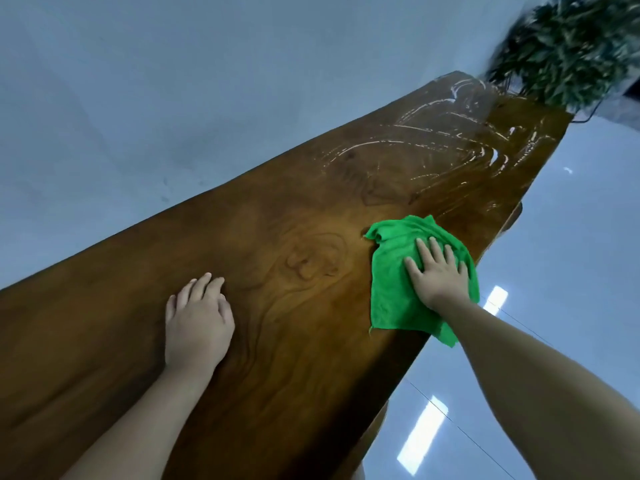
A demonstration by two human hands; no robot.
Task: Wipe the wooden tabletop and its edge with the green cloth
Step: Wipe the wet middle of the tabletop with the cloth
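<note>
1. Your green cloth (pixel 412 275) lies crumpled on the wooden tabletop (pixel 277 271) at its right-hand edge, one corner hanging over.
2. Your right hand (pixel 438 271) presses flat on it, fingers spread; no pinching grip.
3. Your left hand (pixel 197 320) rests bare on the wood, fingers loosely open.
4. The cloth's long axis runs roughly along that edge, pointing toward the far end, where wet streaks (pixel 450 147) and a plant (pixel 568 46) sit.
5. Risk, as I judge it: with only downward pressure, the overhanging cloth could slip off the edge mid-stroke.
</note>
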